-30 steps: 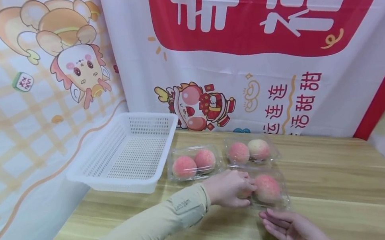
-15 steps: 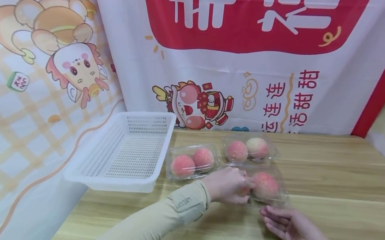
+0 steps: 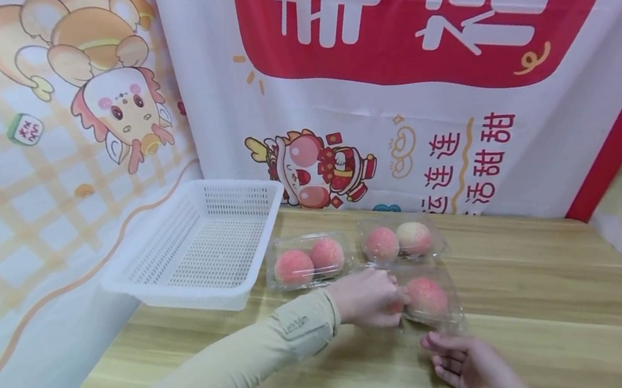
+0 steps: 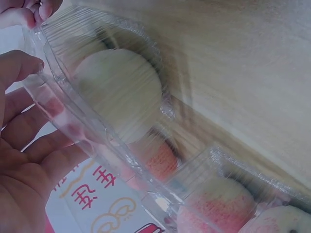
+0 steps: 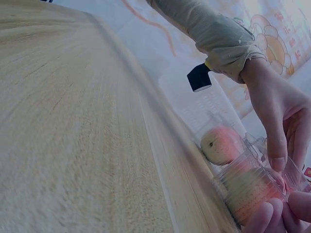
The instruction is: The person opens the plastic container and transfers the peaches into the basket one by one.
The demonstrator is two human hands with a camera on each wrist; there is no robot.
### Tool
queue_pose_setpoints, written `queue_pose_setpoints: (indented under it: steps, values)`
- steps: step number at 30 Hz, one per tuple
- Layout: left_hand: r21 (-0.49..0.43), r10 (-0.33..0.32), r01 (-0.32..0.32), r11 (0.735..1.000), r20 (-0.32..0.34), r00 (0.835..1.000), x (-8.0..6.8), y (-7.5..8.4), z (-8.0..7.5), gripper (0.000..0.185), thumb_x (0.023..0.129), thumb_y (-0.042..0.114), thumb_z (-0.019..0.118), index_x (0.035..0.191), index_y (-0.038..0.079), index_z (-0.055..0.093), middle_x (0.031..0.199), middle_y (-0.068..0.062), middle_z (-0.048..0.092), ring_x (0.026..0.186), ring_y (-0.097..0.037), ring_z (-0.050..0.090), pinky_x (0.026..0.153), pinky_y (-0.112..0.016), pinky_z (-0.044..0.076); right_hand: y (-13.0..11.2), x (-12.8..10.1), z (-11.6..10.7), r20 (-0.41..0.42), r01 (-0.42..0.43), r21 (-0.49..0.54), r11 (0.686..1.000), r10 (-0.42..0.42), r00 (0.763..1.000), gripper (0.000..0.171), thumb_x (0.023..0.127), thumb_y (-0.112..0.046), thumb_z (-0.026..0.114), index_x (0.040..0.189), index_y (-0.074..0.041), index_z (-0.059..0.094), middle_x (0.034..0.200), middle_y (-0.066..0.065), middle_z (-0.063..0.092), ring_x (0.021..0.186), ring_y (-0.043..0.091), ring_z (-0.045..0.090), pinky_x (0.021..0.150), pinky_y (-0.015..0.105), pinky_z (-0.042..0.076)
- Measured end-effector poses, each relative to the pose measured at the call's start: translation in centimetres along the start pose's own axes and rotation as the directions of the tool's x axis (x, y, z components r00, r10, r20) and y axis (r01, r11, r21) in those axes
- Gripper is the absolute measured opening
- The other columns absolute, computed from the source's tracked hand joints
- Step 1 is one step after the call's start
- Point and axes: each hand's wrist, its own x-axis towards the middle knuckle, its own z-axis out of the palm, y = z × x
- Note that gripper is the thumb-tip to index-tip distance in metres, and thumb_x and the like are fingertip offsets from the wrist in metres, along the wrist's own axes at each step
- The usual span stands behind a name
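Pinching the clamshell (image 3: 430, 301) at its rim, left fingers (image 3: 385, 298) are curled; right hand (image 3: 472, 365) relaxed; lid could be popped, peach (image 3: 427, 296) spilled.

The head camera is looking down and forward across the bench (image 3: 533, 296); both wrist cameras are sitting close, low by the clear peach box (image 3: 432, 308), sharing it.

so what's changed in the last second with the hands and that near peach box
Very little. The right hand has crept a touch closer to the near clamshell, its fingertips now at the front edge. The left hand keeps its grip on the clamshell's left end, which has not visibly moved. The two far clamshells and the white basket are unchanged; the slight shift is the camera.
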Motion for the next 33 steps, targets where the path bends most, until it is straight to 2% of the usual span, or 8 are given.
queue_pose_setpoints:
  steps: [4, 8, 15, 23, 33]
  values:
    - [-0.029, 0.009, -0.008, 1.000, 0.018, 1.000, 0.0, -0.2, -0.2, 0.007, 0.085, 0.021, 0.069, 0.080, 0.017, 0.065, 0.063, 0.012, 0.046, 0.061, -0.004, 0.045, 0.055, -0.017, 0.039, 0.0, 0.1, 0.0, -0.005, 0.003, -0.017, 1.000, -0.003, 1.000, 0.006, 0.093, -0.013, 0.065, 0.097, -0.009, 0.068, 0.097, 0.002, 0.072, 0.086, 0.014, 0.062, 0.082, 0.028, 0.050]
    - [-0.104, -0.004, 0.007, 0.995, 0.032, 0.999, -0.2, -0.4, -0.2, 0.009, 0.084, 0.019, 0.069, 0.078, 0.017, 0.063, 0.059, 0.012, 0.044, 0.054, -0.002, 0.040, 0.050, -0.016, 0.033, 0.1, 0.2, 0.1, 0.006, -0.007, -0.032, 0.999, 0.008, 1.000, 0.007, 0.093, -0.013, 0.065, 0.096, -0.009, 0.069, 0.096, 0.002, 0.072, 0.085, 0.014, 0.061, 0.082, 0.029, 0.050]
    - [-0.226, -0.009, 0.010, 0.974, 0.003, 1.000, -0.2, -0.8, -0.1, 0.013, 0.085, 0.018, 0.068, 0.074, 0.019, 0.062, 0.056, 0.014, 0.046, 0.048, 0.002, 0.036, 0.046, -0.016, 0.028, -0.1, 0.2, 0.2, 0.011, -0.009, -0.054, 0.999, 0.010, 1.000, 0.007, 0.091, -0.012, 0.065, 0.092, -0.009, 0.071, 0.093, 0.003, 0.072, 0.080, 0.013, 0.061, 0.078, 0.027, 0.050]
    - [-0.230, -0.003, 0.004, 0.973, 0.005, 1.000, 0.1, -1.0, -0.1, 0.014, 0.087, 0.019, 0.068, 0.075, 0.020, 0.062, 0.057, 0.015, 0.048, 0.048, 0.004, 0.037, 0.046, -0.015, 0.030, -0.3, 0.2, 0.1, 0.014, -0.003, -0.062, 0.998, 0.004, 1.000, 0.010, 0.092, -0.012, 0.063, 0.089, -0.010, 0.072, 0.089, 0.002, 0.073, 0.076, 0.010, 0.061, 0.075, 0.025, 0.051]
    - [-0.253, 0.000, 0.014, 0.967, 0.057, 0.998, 0.4, -1.0, -0.6, 0.018, 0.088, 0.017, 0.067, 0.071, 0.019, 0.062, 0.056, 0.013, 0.048, 0.048, 0.003, 0.037, 0.045, -0.014, 0.028, 0.1, 0.2, 0.0, 0.000, 0.000, -0.076, 0.997, 0.000, 1.000, 0.009, 0.091, -0.012, 0.064, 0.088, -0.011, 0.072, 0.088, 0.002, 0.073, 0.072, 0.010, 0.058, 0.073, 0.025, 0.051]
